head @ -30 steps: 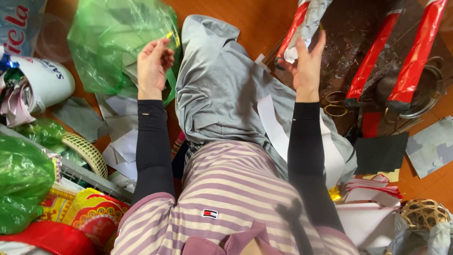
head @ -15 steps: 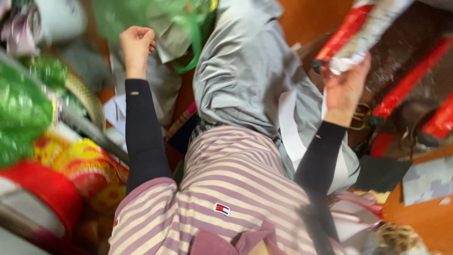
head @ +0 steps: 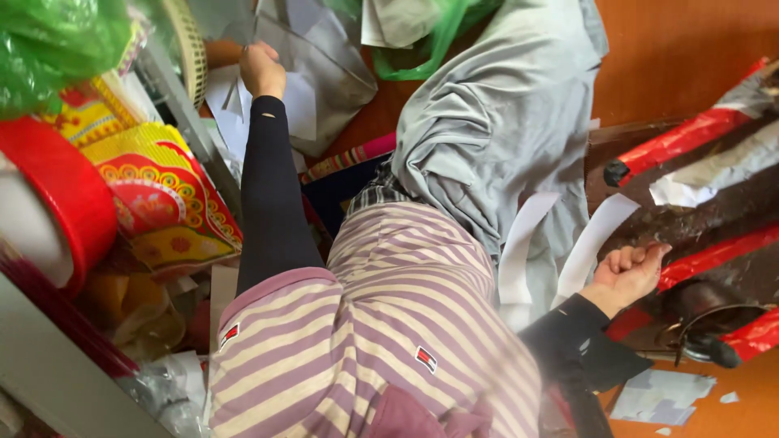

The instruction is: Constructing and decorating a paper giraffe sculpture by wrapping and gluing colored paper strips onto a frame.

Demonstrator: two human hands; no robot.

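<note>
My left hand [head: 261, 70] reaches far to the upper left, its fingers curled shut over a pile of white and grey paper sheets [head: 324, 73]. Whether it pinches a sheet I cannot tell. My right hand [head: 629, 272] rests low on the right with its fingers curled in and nothing in them. It lies on a dark board [head: 714, 219], beside two white paper strips [head: 596, 239]. Both arms wear black sleeves. A grey cloth [head: 495, 122] covers my lap below a purple striped top [head: 406, 324].
Red bars [head: 690, 138] cross the dark board, with crumpled silver-white wrapping [head: 714, 174] between them. A red round tin [head: 57, 195] and a red-yellow patterned packet [head: 158, 203] crowd the left. Green plastic bags [head: 57, 40] lie at top left and top middle. The floor is orange wood [head: 682, 49].
My left hand moved from the green bag down to the paper pile. My right hand let go of the silver wrapping and dropped onto the dark board. The view tilted left.
</note>
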